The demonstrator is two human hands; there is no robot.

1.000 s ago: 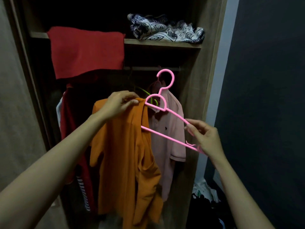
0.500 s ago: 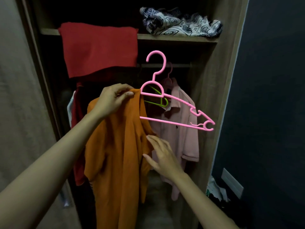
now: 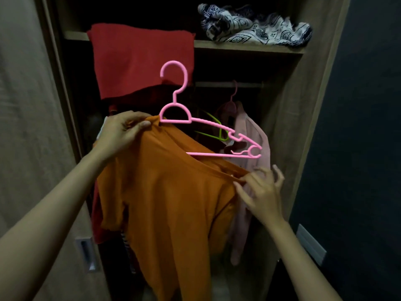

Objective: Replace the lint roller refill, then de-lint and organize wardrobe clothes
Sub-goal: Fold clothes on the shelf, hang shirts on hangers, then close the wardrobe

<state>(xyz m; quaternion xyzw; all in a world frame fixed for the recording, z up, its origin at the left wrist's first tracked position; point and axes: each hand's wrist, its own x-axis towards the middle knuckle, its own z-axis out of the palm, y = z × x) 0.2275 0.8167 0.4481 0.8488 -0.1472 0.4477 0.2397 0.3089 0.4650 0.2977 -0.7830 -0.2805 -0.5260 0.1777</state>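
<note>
Gripping one shoulder of the rust-orange short-sleeved shirt (image 3: 169,192) just beside the collar, the left hand (image 3: 123,131) has its fingers curled round the cloth and holds the garment up in front of the open wooden wardrobe (image 3: 288,105). Nearest on the other side, the right hand (image 3: 263,192) pinches the far edge of the neckline between thumb and forefinger, its other fingers spread loose. The pink plastic hanger (image 3: 175,121) is only half dressed. One arm is buried in the shoulder under the left hand, while the other juts bare to the right, above and just beyond the pinched neckline. Its long axis slopes down from left hand to right, hook upright. The right hand is nearer that free end, so the likely next move is lifting the neckline over it. The shirt looks soft and limp, sagging between the two grips. Beyond, a pale pink shirt (image 3: 251,131) hangs from the metal rail (image 3: 245,84) beside a lime-green hanger (image 3: 211,135). A red folded cloth (image 3: 141,61) drapes over the shelf's (image 3: 238,47) left edge, and a crumpled black-and-white patterned cloth (image 3: 249,27) lies toward its right end.
</note>
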